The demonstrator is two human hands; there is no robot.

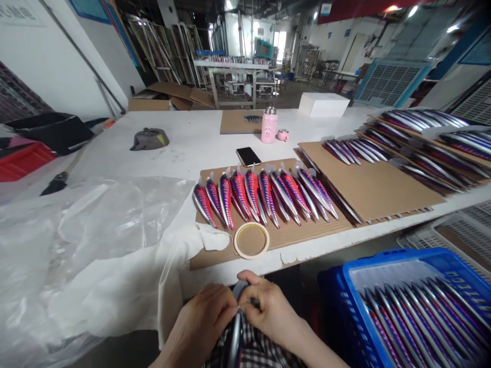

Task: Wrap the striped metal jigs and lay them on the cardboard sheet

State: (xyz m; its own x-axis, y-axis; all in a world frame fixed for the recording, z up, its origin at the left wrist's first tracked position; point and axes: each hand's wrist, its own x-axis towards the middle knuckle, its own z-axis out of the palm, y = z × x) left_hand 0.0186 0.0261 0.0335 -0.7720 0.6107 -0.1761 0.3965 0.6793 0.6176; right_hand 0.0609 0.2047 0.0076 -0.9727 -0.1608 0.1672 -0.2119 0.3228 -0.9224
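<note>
Below the table's front edge, my left hand [209, 318] and my right hand [266, 306] meet at the lip end of a fishing lure [235, 337]. Both hands are closed, thumbs and fingers pinching near the lure's tip. Its silver body points down toward my lap, partly hidden by my fingers. On the cardboard sheet [215, 258] just beyond, several red, purple and silver lures [251, 191] lie in a row. A roll of tape [252, 240] rests flat in front of them, beside a white cloth [180, 245].
A blue crate [333, 291] filled with lures stands at the lower right. Stacked cardboard sheets [379, 189] carry more lures. A phone [248, 156], a pink bottle [269, 125], a white box [322, 105] and a grey cap [149, 139] sit farther back. Clear plastic sheeting [95, 225] covers the left.
</note>
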